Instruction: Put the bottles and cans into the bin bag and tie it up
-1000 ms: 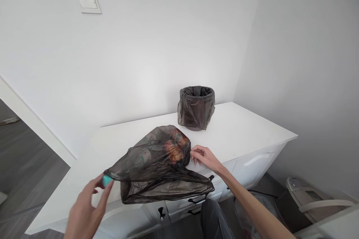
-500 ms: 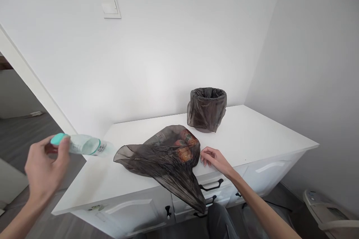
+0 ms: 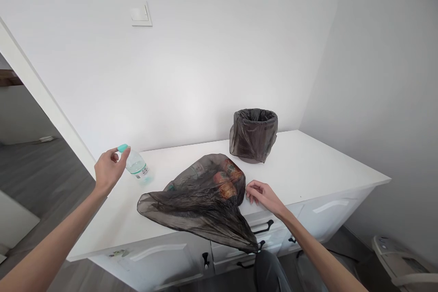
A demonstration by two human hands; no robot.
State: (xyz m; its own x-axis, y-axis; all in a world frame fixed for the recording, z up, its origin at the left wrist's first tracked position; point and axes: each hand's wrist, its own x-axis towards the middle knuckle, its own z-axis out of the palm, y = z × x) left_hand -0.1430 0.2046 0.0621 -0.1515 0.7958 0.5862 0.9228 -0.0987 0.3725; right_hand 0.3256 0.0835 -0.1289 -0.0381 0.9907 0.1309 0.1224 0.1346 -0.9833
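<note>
My left hand (image 3: 111, 169) pinches the teal cap of a clear plastic bottle (image 3: 137, 165), which tilts with its base down to the right over the left end of the white countertop (image 3: 290, 171). Whether the base touches the surface I cannot tell. A dark see-through garbage bag (image 3: 201, 205) lies in the middle, with orange-and-red items (image 3: 226, 185) showing through it. Its loose end droops over the front edge. By the bag's right side, my right hand (image 3: 262, 195) rests with curled fingers against its edge; what they hold, if anything, is hidden.
A small trash bin (image 3: 253, 139) lined with a dark bag stands at the back, near the wall. Drawers and doors with black handles (image 3: 263, 226) lie below the counter's front edge. A light switch (image 3: 141, 14) is on the wall. A pale appliance (image 3: 400, 258) sits low at right.
My left hand has brought the bottle rightward and up over the counter, tipping it more upright. The bag's loose end has shifted slightly; my right hand has stayed nearly still.
</note>
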